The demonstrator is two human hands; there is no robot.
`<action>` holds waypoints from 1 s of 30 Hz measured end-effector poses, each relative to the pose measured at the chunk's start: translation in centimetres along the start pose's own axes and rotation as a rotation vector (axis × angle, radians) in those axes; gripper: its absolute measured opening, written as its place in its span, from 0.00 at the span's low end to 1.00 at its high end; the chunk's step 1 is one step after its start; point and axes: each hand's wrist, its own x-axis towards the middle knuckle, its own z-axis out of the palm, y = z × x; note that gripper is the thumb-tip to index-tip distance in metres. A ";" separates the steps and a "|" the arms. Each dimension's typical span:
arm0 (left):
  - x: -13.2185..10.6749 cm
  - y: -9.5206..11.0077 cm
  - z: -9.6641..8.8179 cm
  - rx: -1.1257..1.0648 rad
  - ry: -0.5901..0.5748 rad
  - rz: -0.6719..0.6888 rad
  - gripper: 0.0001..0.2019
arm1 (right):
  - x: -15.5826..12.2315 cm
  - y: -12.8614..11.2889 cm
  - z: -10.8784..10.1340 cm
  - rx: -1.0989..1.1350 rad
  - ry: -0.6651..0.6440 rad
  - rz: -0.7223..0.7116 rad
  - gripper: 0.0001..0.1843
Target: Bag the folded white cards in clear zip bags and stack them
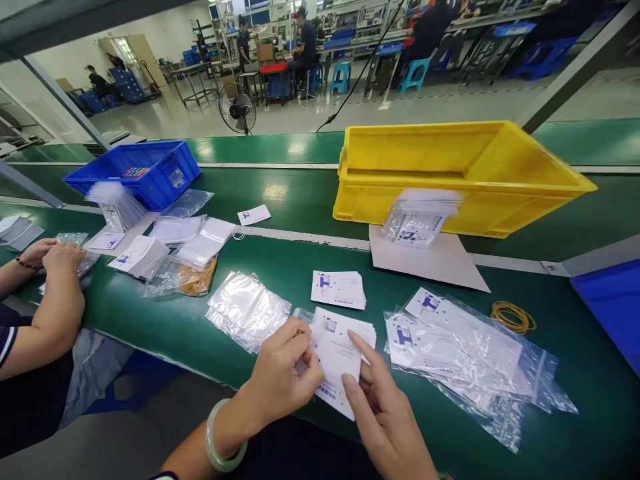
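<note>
My left hand (286, 370) is closed in a pinch at the left edge of a white printed card (334, 353). A bit of clear plastic bag (303, 316) shows by its fingers; how far it reaches is hidden. On the card's right side, my right hand (383, 407) grips it with thumb and fingers. More cards (369, 331) lie partly behind it. Just beyond sits a small card stack (339, 290). Left of my hands is a pile of clear zip bags (249, 308). Bagged cards (460, 353) lie in a heap on the right.
A yellow bin (465, 193) stands behind a cardboard sheet (430, 260) bearing a bundle of bagged cards (420, 220). Rubber bands (513, 317) lie at the right. Farther left are a blue bin (145, 172) and a co-worker's hands (55, 257). A metal post rises at the right.
</note>
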 end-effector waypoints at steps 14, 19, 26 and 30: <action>0.5 0.5 -1.3 -0.542 -0.048 -0.248 0.13 | 2.1 1.3 1.9 -0.262 0.042 -0.552 0.15; 1.2 -0.9 -2.8 -0.219 -0.029 -0.092 0.19 | 2.6 0.9 0.5 -0.155 0.023 -0.413 0.08; 2.1 -1.2 -3.7 -0.256 -0.376 0.036 0.08 | 2.8 0.7 -0.8 -0.174 -0.119 -0.453 0.07; 1.9 -1.3 -3.8 -0.224 -0.374 0.038 0.09 | 3.1 1.4 -1.4 -0.257 -0.101 -0.606 0.07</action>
